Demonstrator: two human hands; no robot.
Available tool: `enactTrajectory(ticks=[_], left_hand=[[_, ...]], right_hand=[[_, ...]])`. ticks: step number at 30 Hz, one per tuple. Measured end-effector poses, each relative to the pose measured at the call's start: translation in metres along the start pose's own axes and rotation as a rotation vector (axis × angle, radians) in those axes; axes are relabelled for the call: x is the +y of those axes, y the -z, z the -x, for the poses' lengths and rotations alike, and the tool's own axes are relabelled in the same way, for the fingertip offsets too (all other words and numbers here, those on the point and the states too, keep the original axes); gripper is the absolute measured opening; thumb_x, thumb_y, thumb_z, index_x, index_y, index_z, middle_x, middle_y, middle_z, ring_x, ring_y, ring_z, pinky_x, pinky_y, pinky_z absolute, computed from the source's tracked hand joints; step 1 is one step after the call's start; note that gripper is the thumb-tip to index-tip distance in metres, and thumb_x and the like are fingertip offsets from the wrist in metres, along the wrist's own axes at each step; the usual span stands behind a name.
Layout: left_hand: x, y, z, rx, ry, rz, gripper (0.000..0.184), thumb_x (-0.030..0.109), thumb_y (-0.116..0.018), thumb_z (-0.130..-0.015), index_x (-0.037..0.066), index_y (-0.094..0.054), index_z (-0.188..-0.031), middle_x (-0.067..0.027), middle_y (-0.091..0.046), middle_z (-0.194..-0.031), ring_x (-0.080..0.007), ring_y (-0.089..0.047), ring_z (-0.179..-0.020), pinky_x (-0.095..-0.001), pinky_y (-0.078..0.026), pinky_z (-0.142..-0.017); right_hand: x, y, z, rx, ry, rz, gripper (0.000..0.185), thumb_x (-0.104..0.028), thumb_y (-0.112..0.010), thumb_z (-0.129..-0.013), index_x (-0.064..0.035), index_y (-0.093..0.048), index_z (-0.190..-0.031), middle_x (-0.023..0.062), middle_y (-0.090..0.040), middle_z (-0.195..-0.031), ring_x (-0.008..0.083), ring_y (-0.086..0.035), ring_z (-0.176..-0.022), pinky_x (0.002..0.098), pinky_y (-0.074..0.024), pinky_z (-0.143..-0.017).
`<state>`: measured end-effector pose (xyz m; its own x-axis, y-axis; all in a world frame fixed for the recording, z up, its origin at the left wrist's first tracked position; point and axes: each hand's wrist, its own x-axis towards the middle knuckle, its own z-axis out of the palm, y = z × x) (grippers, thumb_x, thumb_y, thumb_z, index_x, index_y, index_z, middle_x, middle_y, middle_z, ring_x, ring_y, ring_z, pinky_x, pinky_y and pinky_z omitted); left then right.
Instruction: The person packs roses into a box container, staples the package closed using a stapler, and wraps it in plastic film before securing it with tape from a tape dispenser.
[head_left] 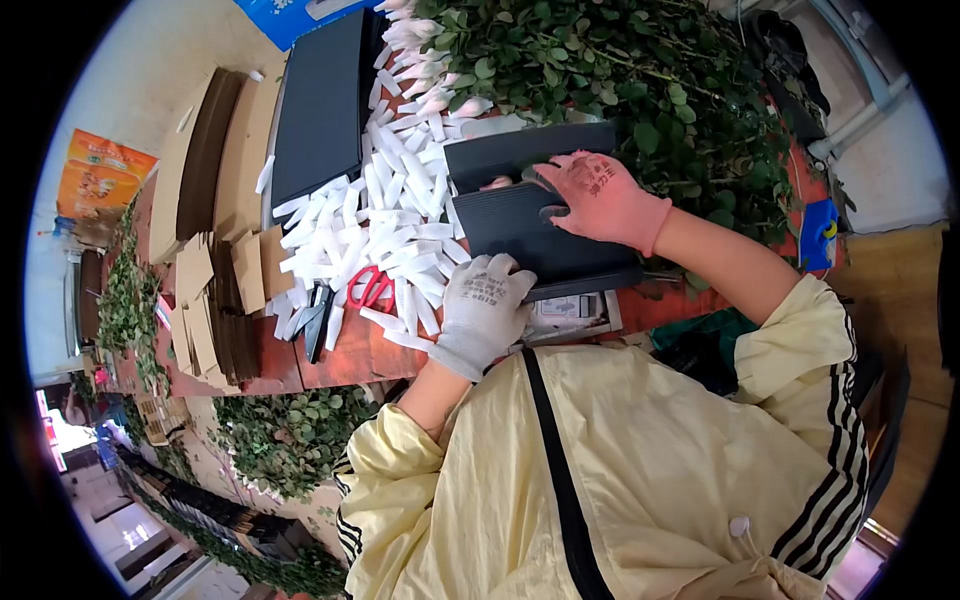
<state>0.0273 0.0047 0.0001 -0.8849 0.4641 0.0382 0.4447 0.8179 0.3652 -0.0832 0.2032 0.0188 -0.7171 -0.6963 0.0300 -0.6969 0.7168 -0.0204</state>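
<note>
A black corrugated cardboard wrapper (520, 232) lies in front of me on the table, its far panel raised and a pale pink flower bud (497, 184) showing in the gap. My left hand (485, 305), in a white glove, is curled at the near left corner of the cardboard; its fingertips are partly hidden. Over the right part of the wrapper is my right hand (605, 200), in a pink glove with dark fingertips. Its thumb and forefinger are apart, touching the cardboard. White tubular sleeves (385, 225) are heaped left of the wrapper.
Red-handled scissors (370, 288) lie among the sleeves, beside a black-handled tool (318, 322). Stacked brown cardboard (195, 170) and black sheets (320, 110) stand to the left. Leafy stems (640, 70) fill the far right, with white-sleeved flower heads (415, 45) beside them.
</note>
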Motion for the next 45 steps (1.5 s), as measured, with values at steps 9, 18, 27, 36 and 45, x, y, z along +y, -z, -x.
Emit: enactTrajectory(ticks=[9, 18, 27, 36, 45], left_hand=[[-0.087, -0.012, -0.018, 0.461, 0.313, 0.901, 0.047, 0.023, -0.069, -0.078, 0.0, -0.055, -0.115, -0.0118, -0.06, -0.109, -0.022, -0.058, -0.102, -0.0348, -0.044, -0.091], [-0.125, -0.04, -0.069, 0.183, 0.334, 1.233, 0.023, 0.012, -0.066, -0.083, 0.0, -0.058, -0.101, -0.0002, -0.06, -0.089, -0.0098, -0.053, -0.081, -0.024, -0.045, -0.074], [-0.113, -0.06, -0.076, 0.6, 0.312, 0.758, 0.031, 0.018, -0.072, -0.076, -0.001, -0.049, -0.066, -0.0076, -0.043, -0.059, -0.0171, -0.04, -0.056, -0.0325, -0.034, -0.053], [-0.109, -0.057, -0.074, 0.482, 0.48, 0.727, 0.026, 0.022, -0.068, -0.077, -0.001, -0.056, -0.074, -0.0129, -0.051, -0.065, -0.0256, -0.047, -0.059, -0.0369, -0.039, -0.057], [-0.132, -0.02, 0.0, 0.696, 0.258, 0.34, 0.038, 0.026, -0.066, -0.076, 0.004, -0.059, -0.107, -0.0182, -0.061, -0.104, -0.0334, -0.057, -0.099, -0.0397, -0.044, -0.087]], right_hand=[[0.012, -0.081, -0.006, 0.384, -0.29, -1.283, 0.031, -0.044, -0.05, -0.085, -0.0207, -0.054, -0.105, -0.0022, -0.049, -0.122, 0.0204, -0.041, -0.121, 0.0413, -0.0246, -0.099], [-0.001, -0.022, -0.014, -0.081, -0.341, 0.034, 0.04, -0.039, -0.062, -0.077, -0.0168, -0.058, -0.11, 0.0071, -0.052, -0.121, 0.027, -0.044, -0.117, 0.0414, -0.0334, -0.099], [-0.014, -0.008, 0.007, 0.342, -0.152, 0.099, 0.04, -0.038, -0.057, -0.076, -0.0162, -0.055, -0.11, 0.0085, -0.048, -0.122, 0.0267, -0.04, -0.118, 0.0411, -0.0291, -0.102], [-0.032, -0.033, -0.008, -0.256, 0.106, 0.045, 0.054, -0.046, -0.051, -0.083, -0.006, -0.051, -0.12, 0.0163, -0.046, -0.13, 0.0348, -0.038, -0.124, 0.0484, -0.0241, -0.106], [-0.049, -0.03, -0.018, -0.303, -0.007, 0.07, 0.065, -0.045, -0.056, -0.079, -0.0007, -0.046, -0.125, 0.0201, -0.039, -0.136, 0.0375, -0.031, -0.129, 0.0448, -0.0214, -0.109]])
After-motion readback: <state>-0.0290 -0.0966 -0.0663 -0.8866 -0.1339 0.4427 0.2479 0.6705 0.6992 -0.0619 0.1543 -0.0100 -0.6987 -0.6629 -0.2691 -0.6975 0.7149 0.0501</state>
